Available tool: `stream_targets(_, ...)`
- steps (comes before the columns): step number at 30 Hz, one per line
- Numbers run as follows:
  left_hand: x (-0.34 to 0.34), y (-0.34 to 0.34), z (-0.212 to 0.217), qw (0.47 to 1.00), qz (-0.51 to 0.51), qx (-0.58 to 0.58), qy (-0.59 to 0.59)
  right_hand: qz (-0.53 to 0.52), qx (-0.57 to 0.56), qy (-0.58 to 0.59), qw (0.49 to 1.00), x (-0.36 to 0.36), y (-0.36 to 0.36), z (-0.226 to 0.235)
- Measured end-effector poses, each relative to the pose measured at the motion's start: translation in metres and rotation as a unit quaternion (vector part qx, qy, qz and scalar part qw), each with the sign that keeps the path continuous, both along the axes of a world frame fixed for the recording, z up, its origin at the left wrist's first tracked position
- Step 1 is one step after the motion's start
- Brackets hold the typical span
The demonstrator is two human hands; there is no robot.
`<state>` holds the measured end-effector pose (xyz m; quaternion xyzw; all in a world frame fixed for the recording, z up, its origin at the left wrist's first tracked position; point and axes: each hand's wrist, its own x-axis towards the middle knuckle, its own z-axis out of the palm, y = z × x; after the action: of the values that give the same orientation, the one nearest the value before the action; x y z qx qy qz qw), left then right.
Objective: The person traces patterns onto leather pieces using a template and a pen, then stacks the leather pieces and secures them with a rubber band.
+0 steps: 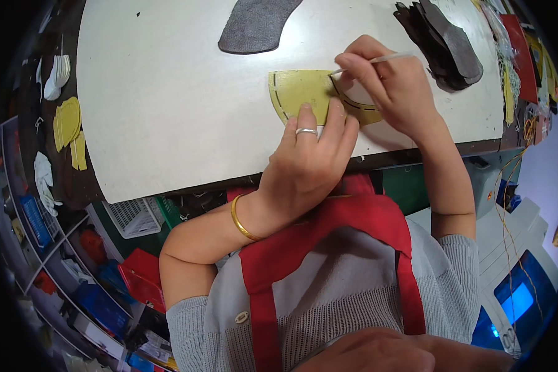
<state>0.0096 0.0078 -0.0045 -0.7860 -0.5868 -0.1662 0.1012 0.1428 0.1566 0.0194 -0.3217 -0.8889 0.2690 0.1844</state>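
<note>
one pen [387, 58], one ring [306, 131], one bangle [234, 214]

Well left of the left hand [313, 149], a crumpled white glove [44, 178]. Below-left of that hand, a white plastic basket [125, 214]; red box [144, 279] lower still. Well right of the right hand [394, 84], a red panel [519, 59]; lower right, orange cords [505, 218], blue-lit screen [518, 302].

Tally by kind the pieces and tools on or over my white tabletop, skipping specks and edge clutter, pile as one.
Yellow curved piece under left hand: 1
Thin tool in right hand: 1
Lone dark piece: 1
Dark pile: 1
Total: 4
</note>
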Motion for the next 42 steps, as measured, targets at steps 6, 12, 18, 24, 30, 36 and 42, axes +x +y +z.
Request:
stream_targets(6,0.001,-0.002,0.001,1.0,0.007,-0.022,0.007,0.02,0.113,0.005,0.993,0.017,-0.021,0.001)
stream_targets(12,0.005,0.0,0.002,0.999,0.01,-0.02,0.031,-0.011,0.055,0.094,0.994,0.008,-0.004,-0.009)
stream_targets(18,0.003,-0.002,0.006,0.998,0.022,-0.046,0.038,0.043,0.112,-0.005,0.993,0.025,-0.021,0.003)
stream_targets(24,0.002,0.002,0.006,0.998,0.019,-0.041,0.045,-0.037,0.086,-0.081,0.992,0.078,-0.036,0.017)
stream_targets(30,-0.004,0.002,0.01,0.999,-0.01,-0.034,0.041,-0.124,-0.032,0.015,0.992,0.106,-0.006,0.021)
stream_targets(36,-0.007,0.004,0.008,0.999,-0.014,-0.001,0.03,-0.089,0.13,-0.094,0.983,0.136,0.009,-0.008)
stream_targets(42,-0.019,0.007,0.008,0.999,-0.03,0.017,-0.008,-0.117,0.207,-0.095,0.967,0.13,0.05,-0.016)
